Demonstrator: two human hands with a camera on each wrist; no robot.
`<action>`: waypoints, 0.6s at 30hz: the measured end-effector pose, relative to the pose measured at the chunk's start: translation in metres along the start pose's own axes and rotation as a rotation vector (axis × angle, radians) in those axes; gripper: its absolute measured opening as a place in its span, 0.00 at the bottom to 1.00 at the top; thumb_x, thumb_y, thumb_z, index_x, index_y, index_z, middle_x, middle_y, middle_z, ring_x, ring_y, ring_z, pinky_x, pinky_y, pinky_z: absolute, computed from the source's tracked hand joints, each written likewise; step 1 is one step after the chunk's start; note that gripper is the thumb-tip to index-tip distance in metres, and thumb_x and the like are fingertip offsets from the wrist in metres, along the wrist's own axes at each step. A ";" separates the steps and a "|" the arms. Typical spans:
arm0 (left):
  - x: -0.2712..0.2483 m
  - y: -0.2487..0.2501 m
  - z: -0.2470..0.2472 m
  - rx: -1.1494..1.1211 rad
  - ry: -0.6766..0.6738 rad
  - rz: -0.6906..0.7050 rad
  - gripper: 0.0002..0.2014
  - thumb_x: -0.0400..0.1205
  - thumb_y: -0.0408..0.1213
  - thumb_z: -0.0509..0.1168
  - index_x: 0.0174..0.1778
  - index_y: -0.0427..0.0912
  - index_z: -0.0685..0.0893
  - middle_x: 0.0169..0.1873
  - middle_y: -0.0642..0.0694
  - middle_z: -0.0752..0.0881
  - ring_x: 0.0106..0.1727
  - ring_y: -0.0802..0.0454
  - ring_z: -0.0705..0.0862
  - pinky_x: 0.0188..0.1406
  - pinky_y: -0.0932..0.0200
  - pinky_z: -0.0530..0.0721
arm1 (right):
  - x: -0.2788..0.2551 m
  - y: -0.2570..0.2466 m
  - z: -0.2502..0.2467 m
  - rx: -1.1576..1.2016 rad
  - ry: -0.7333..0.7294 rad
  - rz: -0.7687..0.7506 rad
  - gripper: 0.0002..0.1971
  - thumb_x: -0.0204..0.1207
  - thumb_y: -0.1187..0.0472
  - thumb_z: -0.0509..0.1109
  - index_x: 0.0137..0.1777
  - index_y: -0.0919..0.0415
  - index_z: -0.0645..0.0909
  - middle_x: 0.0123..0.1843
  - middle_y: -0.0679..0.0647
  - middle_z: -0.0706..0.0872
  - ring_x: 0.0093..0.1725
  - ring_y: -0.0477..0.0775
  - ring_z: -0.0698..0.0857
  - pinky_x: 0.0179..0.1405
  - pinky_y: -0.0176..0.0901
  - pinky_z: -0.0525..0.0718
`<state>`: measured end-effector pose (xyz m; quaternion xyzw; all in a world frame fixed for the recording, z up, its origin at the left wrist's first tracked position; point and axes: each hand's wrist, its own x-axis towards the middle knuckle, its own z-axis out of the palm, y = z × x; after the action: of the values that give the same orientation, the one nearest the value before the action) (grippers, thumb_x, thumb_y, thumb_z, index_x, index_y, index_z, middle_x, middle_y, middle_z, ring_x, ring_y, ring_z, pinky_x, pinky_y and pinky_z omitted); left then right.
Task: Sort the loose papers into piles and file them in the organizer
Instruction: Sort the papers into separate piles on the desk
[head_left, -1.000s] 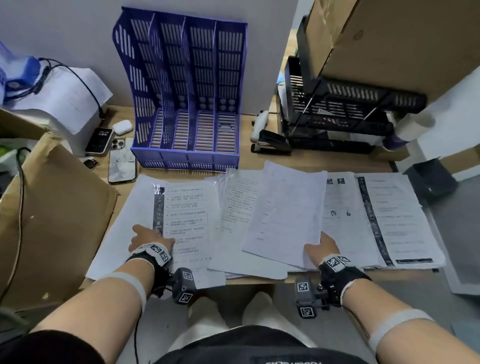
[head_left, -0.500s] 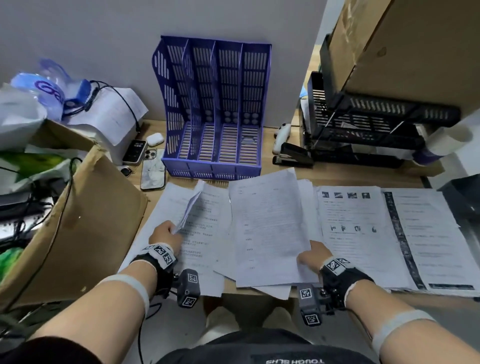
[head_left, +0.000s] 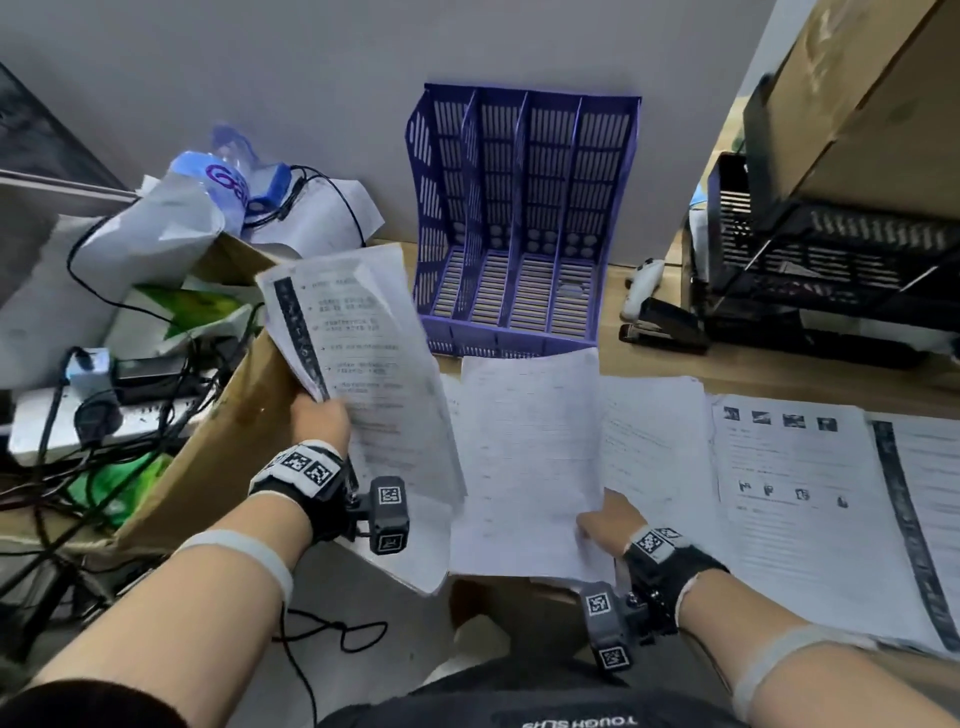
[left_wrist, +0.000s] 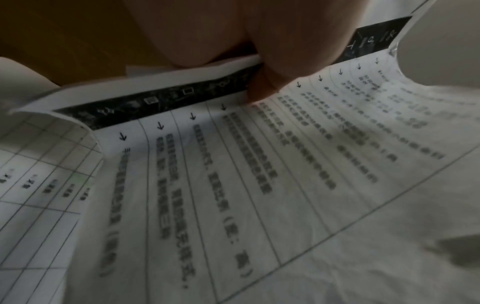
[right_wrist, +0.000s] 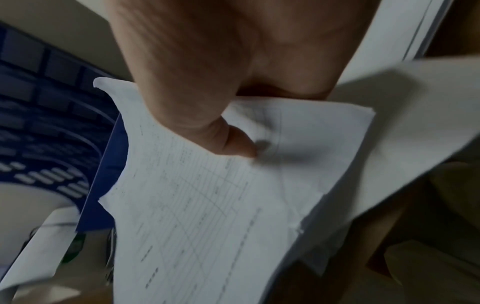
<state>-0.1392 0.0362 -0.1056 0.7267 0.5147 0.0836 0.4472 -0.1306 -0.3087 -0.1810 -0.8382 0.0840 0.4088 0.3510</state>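
My left hand (head_left: 319, 418) pinches a printed sheet with a dark side strip (head_left: 353, 332) by its left edge and holds it raised above the desk; the left wrist view shows my thumb (left_wrist: 262, 82) on the strip (left_wrist: 166, 98). My right hand (head_left: 608, 522) grips a faintly printed sheet (head_left: 524, 457) at its lower right corner, thumb (right_wrist: 233, 142) on top of the sheet (right_wrist: 207, 205). Loose papers (head_left: 795, 499) overlap across the desk to the right. The purple organizer (head_left: 519, 223) with several slots stands against the wall, no papers in it.
An open cardboard box (head_left: 223, 431) with cables and bags borders the desk's left side. A black stapler (head_left: 660, 325) and a black wire tray (head_left: 831, 265) under a cardboard box sit at the right. A white sheet (head_left: 410, 551) overhangs the desk's front edge.
My left hand has lifted the strip-edged sheet from flat on the desk up into the air. My right hand kept hold of its sheet and shifted it left. The view turned leftward.
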 end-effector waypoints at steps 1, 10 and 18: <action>0.002 0.000 -0.001 -0.022 -0.017 -0.008 0.18 0.83 0.25 0.59 0.69 0.25 0.76 0.67 0.28 0.81 0.66 0.29 0.80 0.59 0.47 0.76 | 0.001 -0.006 0.007 -0.009 -0.017 -0.028 0.24 0.72 0.66 0.66 0.71 0.64 0.77 0.64 0.59 0.83 0.60 0.61 0.80 0.58 0.44 0.77; 0.000 -0.016 -0.009 0.084 -0.232 0.115 0.16 0.85 0.38 0.64 0.65 0.31 0.82 0.58 0.37 0.87 0.51 0.40 0.83 0.51 0.52 0.78 | 0.013 -0.053 0.053 0.014 0.030 -0.145 0.24 0.77 0.58 0.69 0.73 0.60 0.72 0.65 0.59 0.82 0.63 0.59 0.83 0.62 0.46 0.80; -0.006 -0.020 0.026 0.298 -0.593 0.218 0.24 0.79 0.48 0.72 0.66 0.36 0.80 0.62 0.48 0.84 0.60 0.47 0.83 0.60 0.54 0.79 | -0.010 -0.073 0.039 0.504 -0.145 -0.138 0.18 0.77 0.49 0.72 0.64 0.54 0.84 0.63 0.53 0.89 0.60 0.55 0.88 0.64 0.57 0.84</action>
<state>-0.1401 0.0182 -0.1333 0.8275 0.2881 -0.1599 0.4546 -0.1299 -0.2304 -0.1517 -0.6968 0.1005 0.4089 0.5807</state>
